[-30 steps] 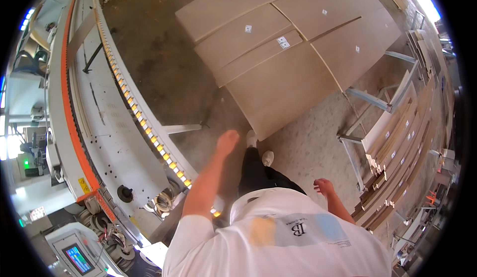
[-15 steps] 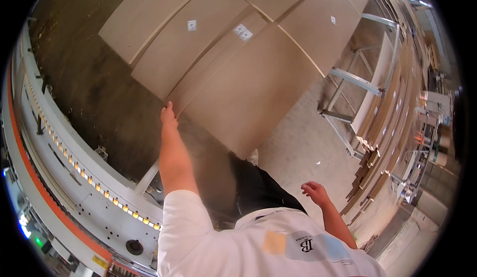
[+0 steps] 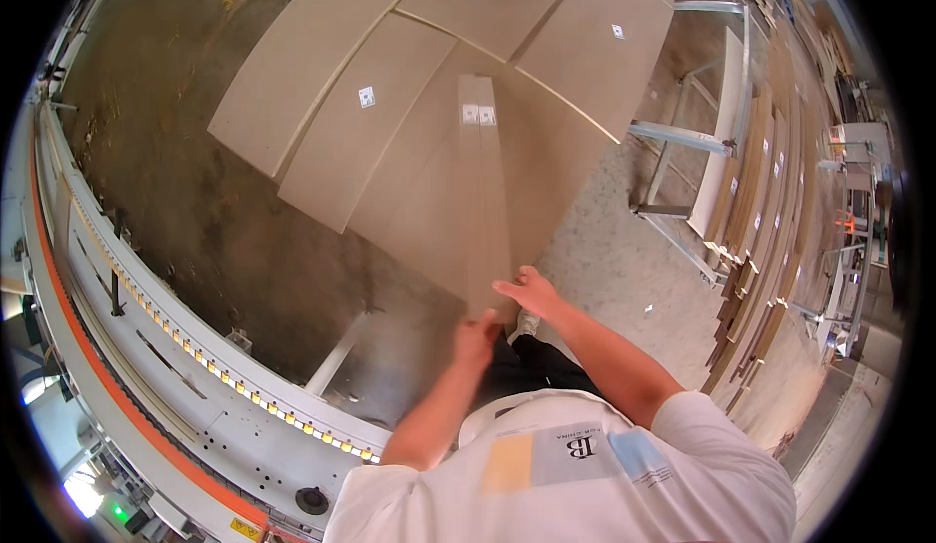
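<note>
Two narrow brown strips (image 3: 483,182) lie side by side on a large brown panel (image 3: 419,202), each with a white label near the far end. Their near ends point toward me and are blurred. My left hand (image 3: 476,338) is closed at those near ends, its fingers curled against them. My right hand (image 3: 531,294) reaches to the strips' right side, thumb and fingers apart. Whether its thumb touches the strip's edge I cannot tell.
More labelled brown panels (image 3: 390,104) spread out beyond. A metal frame (image 3: 682,138) stands at right, beside stacked long boards (image 3: 756,221). Along my left runs a long machine (image 3: 195,387) with an orange band and a row of yellow-and-white pieces. My shoe (image 3: 526,323) is below the panel.
The two strips have swung from a slant to nearly straight toward me. My left hand has come in rightward and nearer; my right hand has moved in from the side to the strips.
</note>
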Tool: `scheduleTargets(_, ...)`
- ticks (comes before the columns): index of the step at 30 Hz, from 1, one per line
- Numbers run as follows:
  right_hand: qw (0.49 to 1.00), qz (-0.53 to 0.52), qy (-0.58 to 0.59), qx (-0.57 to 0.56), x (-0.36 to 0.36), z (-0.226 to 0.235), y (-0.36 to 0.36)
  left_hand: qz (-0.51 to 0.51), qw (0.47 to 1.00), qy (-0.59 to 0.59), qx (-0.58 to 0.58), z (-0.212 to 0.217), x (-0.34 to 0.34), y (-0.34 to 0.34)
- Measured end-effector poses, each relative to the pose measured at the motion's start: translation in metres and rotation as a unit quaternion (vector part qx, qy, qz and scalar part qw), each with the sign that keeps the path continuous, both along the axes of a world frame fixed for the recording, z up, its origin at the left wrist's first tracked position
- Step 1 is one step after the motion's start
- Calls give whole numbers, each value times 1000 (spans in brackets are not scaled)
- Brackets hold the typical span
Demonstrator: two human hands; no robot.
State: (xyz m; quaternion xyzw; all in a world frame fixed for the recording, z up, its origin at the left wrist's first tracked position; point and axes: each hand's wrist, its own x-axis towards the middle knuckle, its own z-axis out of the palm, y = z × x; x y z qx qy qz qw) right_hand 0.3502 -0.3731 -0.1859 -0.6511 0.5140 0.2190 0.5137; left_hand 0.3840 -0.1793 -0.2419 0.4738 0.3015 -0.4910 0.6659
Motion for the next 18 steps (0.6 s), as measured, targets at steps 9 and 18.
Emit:
scheduleTargets(9, 959, 81, 170, -212, -44, 69, -5, -226, 964, 74, -123, 37, -100, -56)
scheduleTargets(18, 964, 43, 73, -254, -103, 98, -42, -331, 922, 6, -201, 71, -124, -101)
